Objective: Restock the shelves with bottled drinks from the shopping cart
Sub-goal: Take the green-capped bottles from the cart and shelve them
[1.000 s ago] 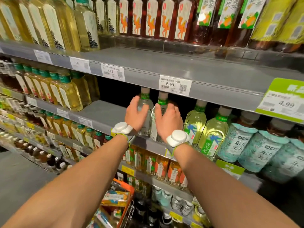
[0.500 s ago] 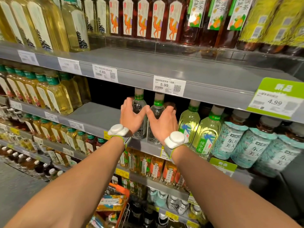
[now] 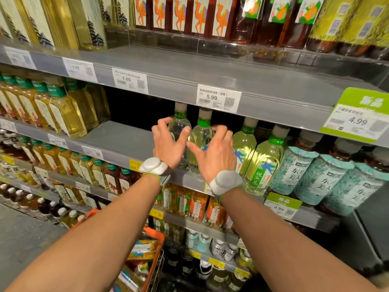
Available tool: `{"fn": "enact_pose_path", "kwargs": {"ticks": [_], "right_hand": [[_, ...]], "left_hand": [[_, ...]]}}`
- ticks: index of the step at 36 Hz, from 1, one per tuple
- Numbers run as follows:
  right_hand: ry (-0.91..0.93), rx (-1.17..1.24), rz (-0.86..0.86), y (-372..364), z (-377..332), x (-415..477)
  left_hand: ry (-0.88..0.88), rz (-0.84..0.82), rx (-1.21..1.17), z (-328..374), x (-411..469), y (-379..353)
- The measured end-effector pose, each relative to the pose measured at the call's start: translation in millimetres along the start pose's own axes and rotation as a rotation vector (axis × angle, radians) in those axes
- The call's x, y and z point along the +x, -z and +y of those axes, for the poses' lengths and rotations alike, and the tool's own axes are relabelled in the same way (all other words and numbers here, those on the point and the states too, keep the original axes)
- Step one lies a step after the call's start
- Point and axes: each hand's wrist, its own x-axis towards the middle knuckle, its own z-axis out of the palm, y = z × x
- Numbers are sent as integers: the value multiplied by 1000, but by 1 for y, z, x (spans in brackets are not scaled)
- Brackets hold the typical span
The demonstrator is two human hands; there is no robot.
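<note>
Two on the shelf: one bottle upright just beyond my left hand, its twin beyond my right hand. Both hands splayed, gripping nothing. Placement looks done; next, reach to the cart below my wrists for more.

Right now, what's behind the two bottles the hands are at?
Only a dark recess shows behind the two bottles; no further row is visible. The left hand and right hand cover their lower halves, so anything low behind is hidden.
</note>
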Motion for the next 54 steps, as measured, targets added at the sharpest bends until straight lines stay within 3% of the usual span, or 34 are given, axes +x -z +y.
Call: {"fn": "enact_pose_path", "kwargs": {"ticks": [6, 9, 13, 17, 24, 35, 54], "right_hand": [[66, 37, 7, 12, 8, -6], [97, 94, 102, 24, 12, -9], [51, 209, 300, 42, 23, -4], [-106, 216, 340, 55, 32, 2], [-150, 153, 258, 64, 31, 5], [-188, 70, 59, 68, 33, 13], [-69, -2, -47, 89, 46, 14]], "left_hand": [[64, 162, -63, 11, -7, -6], [-113, 286, -62, 25, -19, -6], [-297, 182, 75, 49, -34, -11], [-310, 144, 259, 61, -36, -20], [-286, 130, 428, 63, -30, -28], [-286, 47, 352, 74, -30, -32], [-272, 20, 253, 74, -30, -35]]}}
